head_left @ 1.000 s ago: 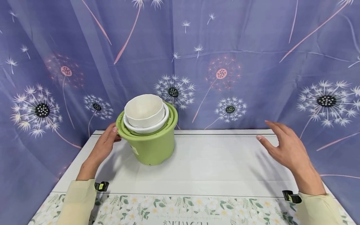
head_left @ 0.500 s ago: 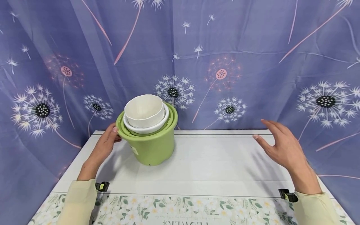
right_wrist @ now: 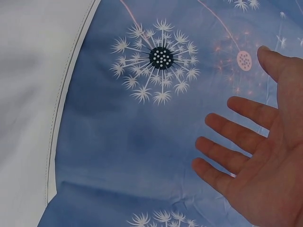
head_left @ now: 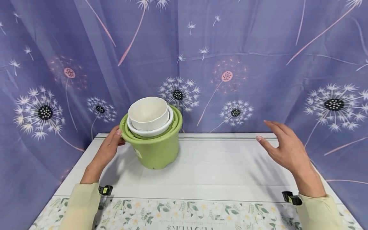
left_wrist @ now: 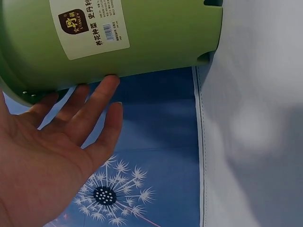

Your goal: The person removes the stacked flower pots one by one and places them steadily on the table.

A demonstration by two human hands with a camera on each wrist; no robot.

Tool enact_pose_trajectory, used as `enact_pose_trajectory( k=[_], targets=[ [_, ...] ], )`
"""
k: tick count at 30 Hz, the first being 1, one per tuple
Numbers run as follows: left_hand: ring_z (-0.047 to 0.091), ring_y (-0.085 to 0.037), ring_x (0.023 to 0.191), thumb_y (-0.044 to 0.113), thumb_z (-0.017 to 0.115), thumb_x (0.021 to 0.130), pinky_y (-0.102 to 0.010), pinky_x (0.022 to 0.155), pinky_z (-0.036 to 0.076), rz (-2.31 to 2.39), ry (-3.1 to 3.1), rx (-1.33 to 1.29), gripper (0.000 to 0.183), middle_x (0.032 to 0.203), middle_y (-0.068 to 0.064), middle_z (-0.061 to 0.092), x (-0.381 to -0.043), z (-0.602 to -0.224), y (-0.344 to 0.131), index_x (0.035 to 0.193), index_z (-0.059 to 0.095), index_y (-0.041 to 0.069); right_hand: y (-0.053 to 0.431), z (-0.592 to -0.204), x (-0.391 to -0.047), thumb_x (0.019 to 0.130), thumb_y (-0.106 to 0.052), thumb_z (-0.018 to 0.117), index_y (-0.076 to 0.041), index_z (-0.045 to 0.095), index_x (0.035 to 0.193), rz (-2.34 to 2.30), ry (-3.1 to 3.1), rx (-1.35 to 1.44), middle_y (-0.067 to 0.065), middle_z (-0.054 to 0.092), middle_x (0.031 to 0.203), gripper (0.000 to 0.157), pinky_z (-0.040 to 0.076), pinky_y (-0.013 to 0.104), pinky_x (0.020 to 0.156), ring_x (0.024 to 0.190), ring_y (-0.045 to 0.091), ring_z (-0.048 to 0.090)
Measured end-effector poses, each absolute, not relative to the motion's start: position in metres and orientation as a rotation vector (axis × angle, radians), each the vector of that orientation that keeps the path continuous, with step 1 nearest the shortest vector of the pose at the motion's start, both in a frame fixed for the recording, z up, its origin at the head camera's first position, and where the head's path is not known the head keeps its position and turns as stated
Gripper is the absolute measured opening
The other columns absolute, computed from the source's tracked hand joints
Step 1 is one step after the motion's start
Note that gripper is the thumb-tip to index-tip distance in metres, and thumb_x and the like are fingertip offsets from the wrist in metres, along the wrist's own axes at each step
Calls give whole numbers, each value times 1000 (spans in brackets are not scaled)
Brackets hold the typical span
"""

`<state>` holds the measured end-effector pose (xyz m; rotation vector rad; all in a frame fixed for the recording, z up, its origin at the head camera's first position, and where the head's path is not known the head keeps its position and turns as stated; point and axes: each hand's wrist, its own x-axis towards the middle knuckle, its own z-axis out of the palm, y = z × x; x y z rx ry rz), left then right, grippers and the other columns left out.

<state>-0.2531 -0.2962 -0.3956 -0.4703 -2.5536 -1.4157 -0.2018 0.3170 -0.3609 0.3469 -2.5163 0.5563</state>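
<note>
left hand (head_left: 107,145) on the green pot (head_left: 155,155), right hand (head_left: 287,151) in mid-air

head view first, and there's the green pot, upright on the white table (head_left: 218,169), left of centre! nested in its mouth: an inner green rim (head_left: 148,137), then a white round rim (head_left: 152,131), then a white faceted bowl (head_left: 148,111) on top. the left hand is right at the pot's left edge, thumb by the rim, other fingertips tucked below. the right hand hangs well apart, fingers spread, hold of nothing. dandelion curtain (head_left: 253,32) behind, floral strip (head_left: 172,212) in front.

to the left wrist: fingers loosely extended, not clenched, a fingertip touching the green wall near the label (left_wrist: 92,28); how firmly, i cannot tell.

and the right wrist: palm showing, fingers apart and relaxed before the curtain.
</note>
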Motion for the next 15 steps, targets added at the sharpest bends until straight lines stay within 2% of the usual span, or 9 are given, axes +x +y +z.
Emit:
enact_pose_trajectory(
  k=[4, 15],
  targets=[
    [57, -44, 127, 36, 23, 119, -64, 108, 43, -1423, -2541, -461, 58, 149, -28, 50, -253, -397, -296, 166, 27, 4, 312, -359, -203, 101, -37, 74, -10, 52, 157, 571, -2522, 354, 28, 51, 153, 66, 37, 75, 100, 135, 57, 46],
    [57, -47, 127, 37, 24, 119, -66, 108, 43, -1428, -2530, -450, 59, 151, -29, 49, -254, -397, -294, 166, 28, 3, 300, -358, -206, 98, -33, 78, -9, 56, 153, 599, -2477, 395, 25, 53, 151, 64, 38, 71, 103, 136, 53, 47]
  ],
)
